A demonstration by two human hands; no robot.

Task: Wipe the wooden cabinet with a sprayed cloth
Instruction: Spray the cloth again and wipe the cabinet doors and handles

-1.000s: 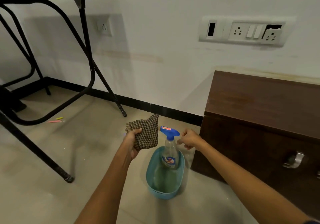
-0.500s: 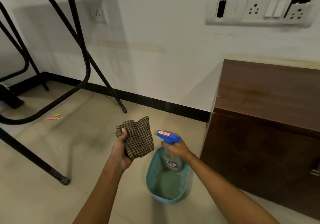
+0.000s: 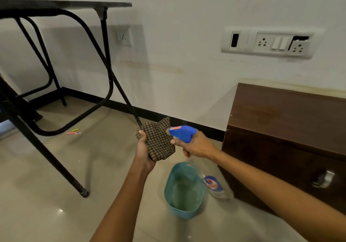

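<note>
My left hand holds a brown checked cloth upright in front of me. Just right of it, my right hand grips the spray bottle by its blue trigger head, lifted above the floor. The nozzle points at the cloth and nearly touches it. The bottle's clear body hangs down behind my right forearm, blurred. The dark wooden cabinet stands at the right against the wall, with a metal handle on its front.
A teal plastic tub sits on the tiled floor below my hands. A black metal-framed table stands at the left, one leg near my left arm. Pink and yellow chalk sticks lie under it. Wall sockets are above the cabinet.
My right hand closed on the spray bottle, lifted it out of the teal tub and brought its nozzle up to the cloth. My left hand kept holding the cloth.
</note>
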